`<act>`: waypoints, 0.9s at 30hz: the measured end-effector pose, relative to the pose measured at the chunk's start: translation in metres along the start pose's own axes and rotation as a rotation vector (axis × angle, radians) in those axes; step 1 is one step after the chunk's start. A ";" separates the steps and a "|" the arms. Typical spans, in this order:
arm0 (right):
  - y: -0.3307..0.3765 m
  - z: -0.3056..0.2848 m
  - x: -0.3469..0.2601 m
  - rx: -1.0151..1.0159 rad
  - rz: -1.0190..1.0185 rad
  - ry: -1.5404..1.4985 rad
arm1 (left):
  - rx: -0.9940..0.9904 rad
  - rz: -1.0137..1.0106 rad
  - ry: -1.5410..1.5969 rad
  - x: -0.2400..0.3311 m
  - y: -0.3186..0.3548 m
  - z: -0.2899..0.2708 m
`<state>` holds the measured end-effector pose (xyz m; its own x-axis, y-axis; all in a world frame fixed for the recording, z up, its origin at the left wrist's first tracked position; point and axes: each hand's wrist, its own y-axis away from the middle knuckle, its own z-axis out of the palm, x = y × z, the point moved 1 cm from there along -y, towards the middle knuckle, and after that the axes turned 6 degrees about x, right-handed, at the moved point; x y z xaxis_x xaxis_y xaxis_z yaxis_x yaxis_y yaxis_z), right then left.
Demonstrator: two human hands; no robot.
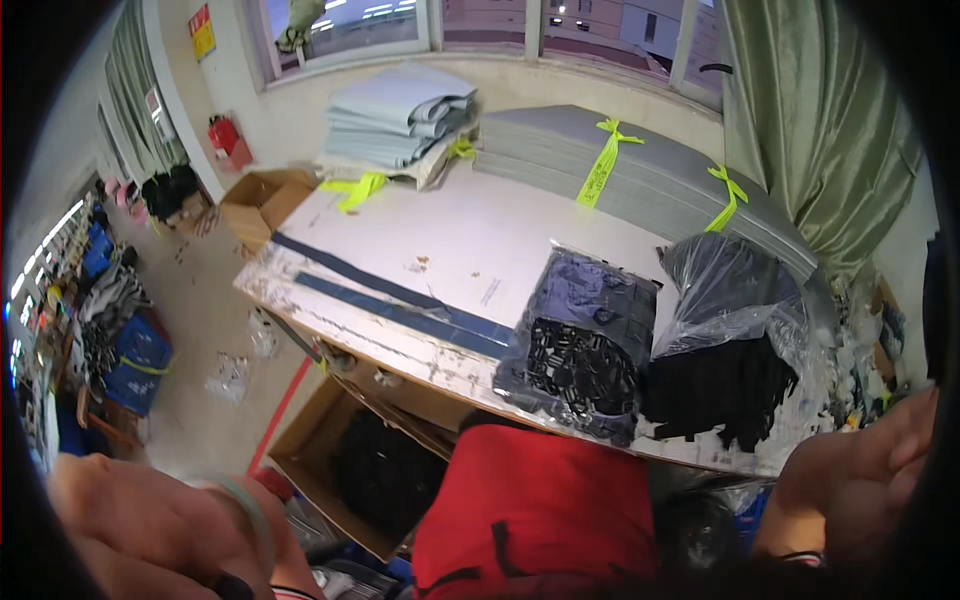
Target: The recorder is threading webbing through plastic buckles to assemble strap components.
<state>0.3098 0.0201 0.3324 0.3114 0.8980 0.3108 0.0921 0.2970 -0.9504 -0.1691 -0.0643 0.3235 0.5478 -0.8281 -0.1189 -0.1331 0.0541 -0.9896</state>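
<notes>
My left hand [130, 510] is raised at the lower left, with a pale band round the wrist; its fingers run out of the picture. At the lower right my right hand [870, 465] is held up, the fingers partly cut off by the dark rim. Neither hand touches anything on the table. Closest to the right hand on the table [440, 230] is a bundle of black strips [725, 390], partly under clear plastic. Beside it lies a clear plastic bag [585, 340] with dark fabric and black patterned pieces inside.
Grey sheets [640, 165] tied with yellow-green ribbons and folded pale-blue material [395, 115] lie along the back. Dark blue strips [390, 310] cross the tabletop. Below is a cardboard box [305, 440] of black material. Red cloth [530, 500] with black straps fills the lower middle.
</notes>
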 end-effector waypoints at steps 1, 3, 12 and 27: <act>0.008 -0.023 0.001 -0.028 -0.008 -0.054 | 0.034 -0.026 -0.034 -0.002 0.012 -0.008; -0.009 0.054 0.005 -0.042 -0.013 -0.079 | 0.060 -0.027 -0.034 -0.018 0.013 0.012; -0.015 0.086 0.001 -0.060 -0.012 -0.251 | 0.136 -0.032 -0.104 -0.025 0.002 0.053; 0.214 0.144 -0.072 -0.599 1.451 -0.374 | -0.179 -1.588 0.719 0.039 0.221 0.240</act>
<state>0.1710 0.0653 0.1081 0.2330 0.3462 -0.9088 0.3057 -0.9132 -0.2695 0.0212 0.0499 0.0803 -0.2102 -0.0757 0.9747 0.0135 -0.9971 -0.0746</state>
